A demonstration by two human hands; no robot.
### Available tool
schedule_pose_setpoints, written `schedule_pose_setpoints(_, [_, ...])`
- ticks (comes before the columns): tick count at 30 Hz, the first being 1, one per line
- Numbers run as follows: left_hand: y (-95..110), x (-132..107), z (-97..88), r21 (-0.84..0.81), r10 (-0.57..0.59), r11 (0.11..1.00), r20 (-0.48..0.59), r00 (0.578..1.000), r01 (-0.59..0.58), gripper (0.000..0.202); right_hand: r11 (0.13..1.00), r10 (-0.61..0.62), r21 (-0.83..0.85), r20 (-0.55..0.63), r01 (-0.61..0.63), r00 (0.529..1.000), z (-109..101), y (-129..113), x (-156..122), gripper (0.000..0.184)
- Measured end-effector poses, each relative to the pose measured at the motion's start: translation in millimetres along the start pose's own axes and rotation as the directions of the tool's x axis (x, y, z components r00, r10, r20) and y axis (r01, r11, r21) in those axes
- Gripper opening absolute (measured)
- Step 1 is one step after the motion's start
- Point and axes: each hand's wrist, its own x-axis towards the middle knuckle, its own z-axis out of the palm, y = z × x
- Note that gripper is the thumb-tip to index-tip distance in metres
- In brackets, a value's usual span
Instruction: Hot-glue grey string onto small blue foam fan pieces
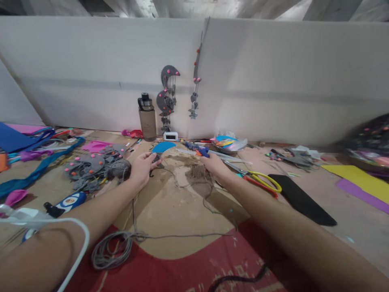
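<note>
My left hand reaches to the middle of the board, thumb and fingers closed on the edge of a small grey felt piece. Just beyond it lies a blue half-round piece. My right hand is wrapped round a blue and orange hot glue gun, whose nozzle points left toward the other hand. Grey cord trails loosely across the cardboard between my arms. A ball of grey yarn sits beside my left wrist, and a coil of cord lies nearer me.
Yellow-handled scissors and a black slab lie right of my right arm. A bottle and a small digital clock stand by the white wall. Grey felt garlands hang there. A white cable crosses my left forearm.
</note>
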Motion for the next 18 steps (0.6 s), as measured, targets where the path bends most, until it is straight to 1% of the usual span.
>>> schedule_pose_setpoints(2, [-1, 3, 1.9, -0.009, 0.001, 1.000, 0.004, 1.000, -0.001, 0.010, 0.982, 0.000, 0.189, -0.081, 0.016, 0.997, 8, -14, -1, 0.029])
schedule_pose_setpoints(3, [-1, 4, 3.1, -0.011, -0.002, 1.000, 0.009, 1.000, 0.002, 0.009, 0.953, -0.015, 0.299, -0.104, 0.045, 0.994, 12, -23, -3, 0.034])
schedule_pose_setpoints(4, [-2, 5, 4.4, -0.010, -0.007, 1.000, 0.015, 1.000, 0.007, 0.010, 0.914, -0.049, 0.396, -0.099, 0.084, 0.994, 16, -33, -6, 0.038])
schedule_pose_setpoints(5, [-3, 6, 5.8, -0.007, -0.011, 1.000, 0.024, 1.000, 0.011, 0.010, 0.861, -0.070, 0.500, -0.066, 0.094, 0.995, 20, -42, -10, 0.040])
schedule_pose_setpoints(6, [-5, 7, 7.1, -0.003, -0.015, 1.000, 0.036, 0.999, 0.015, 0.011, 0.802, -0.100, 0.591, -0.008, 0.086, 0.995, 23, -49, -15, 0.041])
schedule_pose_setpoints(7, [-6, 7, 8.3, 0.000, -0.016, 1.000, 0.044, 0.999, 0.016, 0.013, 0.752, -0.152, 0.655, 0.058, 0.077, 0.987, 26, -56, -21, 0.041])
schedule_pose_setpoints(8, [-8, 6, 9.2, 0.001, -0.012, 1.000, 0.054, 0.998, 0.012, 0.014, 0.720, -0.197, 0.690, 0.102, 0.073, 0.975, 28, -60, -26, 0.040])
schedule_pose_setpoints(9, [-10, 5, 9.8, -0.001, -0.005, 1.000, 0.047, 0.999, 0.005, 0.015, 0.709, -0.223, 0.703, 0.139, 0.063, 0.965, 30, -61, -32, 0.039])
schedule_pose_setpoints(11, [-13, 4, 9.9, -0.018, 0.016, 1.000, -0.002, 1.000, -0.016, 0.016, 0.723, -0.259, 0.688, 0.180, 0.067, 0.949, 34, -58, -40, 0.032])
schedule_pose_setpoints(14, [-17, 3, 7.3, -0.008, 0.016, 1.000, -0.030, 0.999, -0.016, 0.017, 0.788, -0.280, 0.605, 0.190, 0.113, 0.941, 41, -45, -46, 0.025])
schedule_pose_setpoints(18, [-19, 5, 4.0, 0.026, 0.007, 1.000, -0.010, 1.000, -0.007, 0.019, 0.889, -0.278, 0.419, 0.170, 0.186, 0.945, 49, -31, -47, 0.025])
